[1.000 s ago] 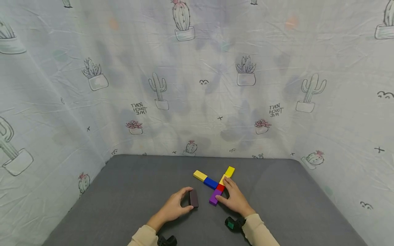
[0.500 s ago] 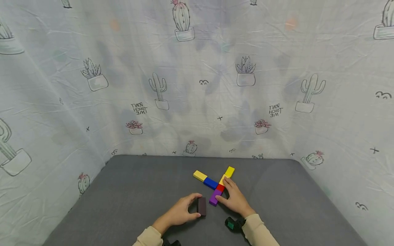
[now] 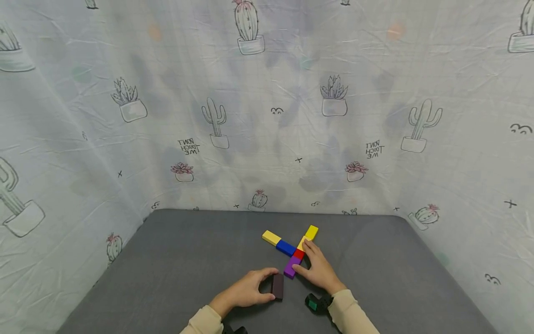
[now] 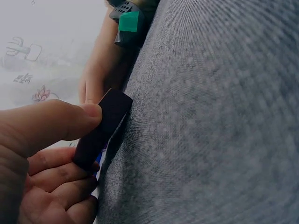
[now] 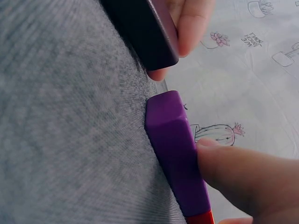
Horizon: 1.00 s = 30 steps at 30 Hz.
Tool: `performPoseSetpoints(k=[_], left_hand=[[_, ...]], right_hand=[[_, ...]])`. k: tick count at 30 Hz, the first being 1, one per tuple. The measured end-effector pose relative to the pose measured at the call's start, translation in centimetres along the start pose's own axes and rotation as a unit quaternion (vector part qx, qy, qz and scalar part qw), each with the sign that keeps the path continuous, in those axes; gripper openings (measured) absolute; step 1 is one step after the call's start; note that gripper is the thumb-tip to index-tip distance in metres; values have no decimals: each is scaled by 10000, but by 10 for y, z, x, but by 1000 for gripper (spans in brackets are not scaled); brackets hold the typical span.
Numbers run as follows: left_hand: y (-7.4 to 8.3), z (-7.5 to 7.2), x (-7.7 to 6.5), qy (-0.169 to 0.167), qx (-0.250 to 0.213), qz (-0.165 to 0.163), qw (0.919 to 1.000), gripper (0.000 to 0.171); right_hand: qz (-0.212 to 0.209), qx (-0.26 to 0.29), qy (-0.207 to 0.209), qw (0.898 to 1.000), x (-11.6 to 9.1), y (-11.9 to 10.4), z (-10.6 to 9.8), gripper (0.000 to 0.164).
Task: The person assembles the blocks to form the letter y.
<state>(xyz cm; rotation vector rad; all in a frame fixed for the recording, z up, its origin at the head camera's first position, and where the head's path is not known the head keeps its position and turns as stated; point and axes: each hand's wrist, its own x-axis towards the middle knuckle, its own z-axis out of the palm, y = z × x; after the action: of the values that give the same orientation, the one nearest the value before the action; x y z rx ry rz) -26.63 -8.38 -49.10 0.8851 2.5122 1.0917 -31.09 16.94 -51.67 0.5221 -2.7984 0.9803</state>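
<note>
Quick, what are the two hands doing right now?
Left hand: pinches the dark brown block between thumb and fingers.
Right hand: open, fingers resting against the purple block.

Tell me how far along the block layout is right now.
Already laid: a yellow block, blue block, red block and purple block lie joined with a second yellow block in a cross on the grey mat. In hand: the left hand pinches a dark brown block close to the purple end, not yet touching it, while the right hand steadies the cross. Left: setting the brown block down.
</note>
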Motion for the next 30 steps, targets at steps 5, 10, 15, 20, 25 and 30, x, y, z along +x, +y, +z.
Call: performPoseSetpoints(k=[5,10,15,20,25,30], left_hand=[[3,-1,2,-154,118,-65,9998,63],[6,-2,3,-275,227,-117,9993,63],[6,-1,5,-281,425,-27,9987,61],[5,1,9,-281,563,41,9980,59],[4,3,11,-281,692,131,9971,58],[4,4,12,-288,653,196,9973,57]], right_hand=[[-34,-21,14,10000,0,1,0,85],[-61,-41,36,10000,1,2,1,84],[-50,-52,26,10000,1,2,2,84],[-69,-26,21,10000,1,2,1,84],[-90,-32,18,10000,1,3,2,84],[-114,-45,32,9999,1,4,3,84]])
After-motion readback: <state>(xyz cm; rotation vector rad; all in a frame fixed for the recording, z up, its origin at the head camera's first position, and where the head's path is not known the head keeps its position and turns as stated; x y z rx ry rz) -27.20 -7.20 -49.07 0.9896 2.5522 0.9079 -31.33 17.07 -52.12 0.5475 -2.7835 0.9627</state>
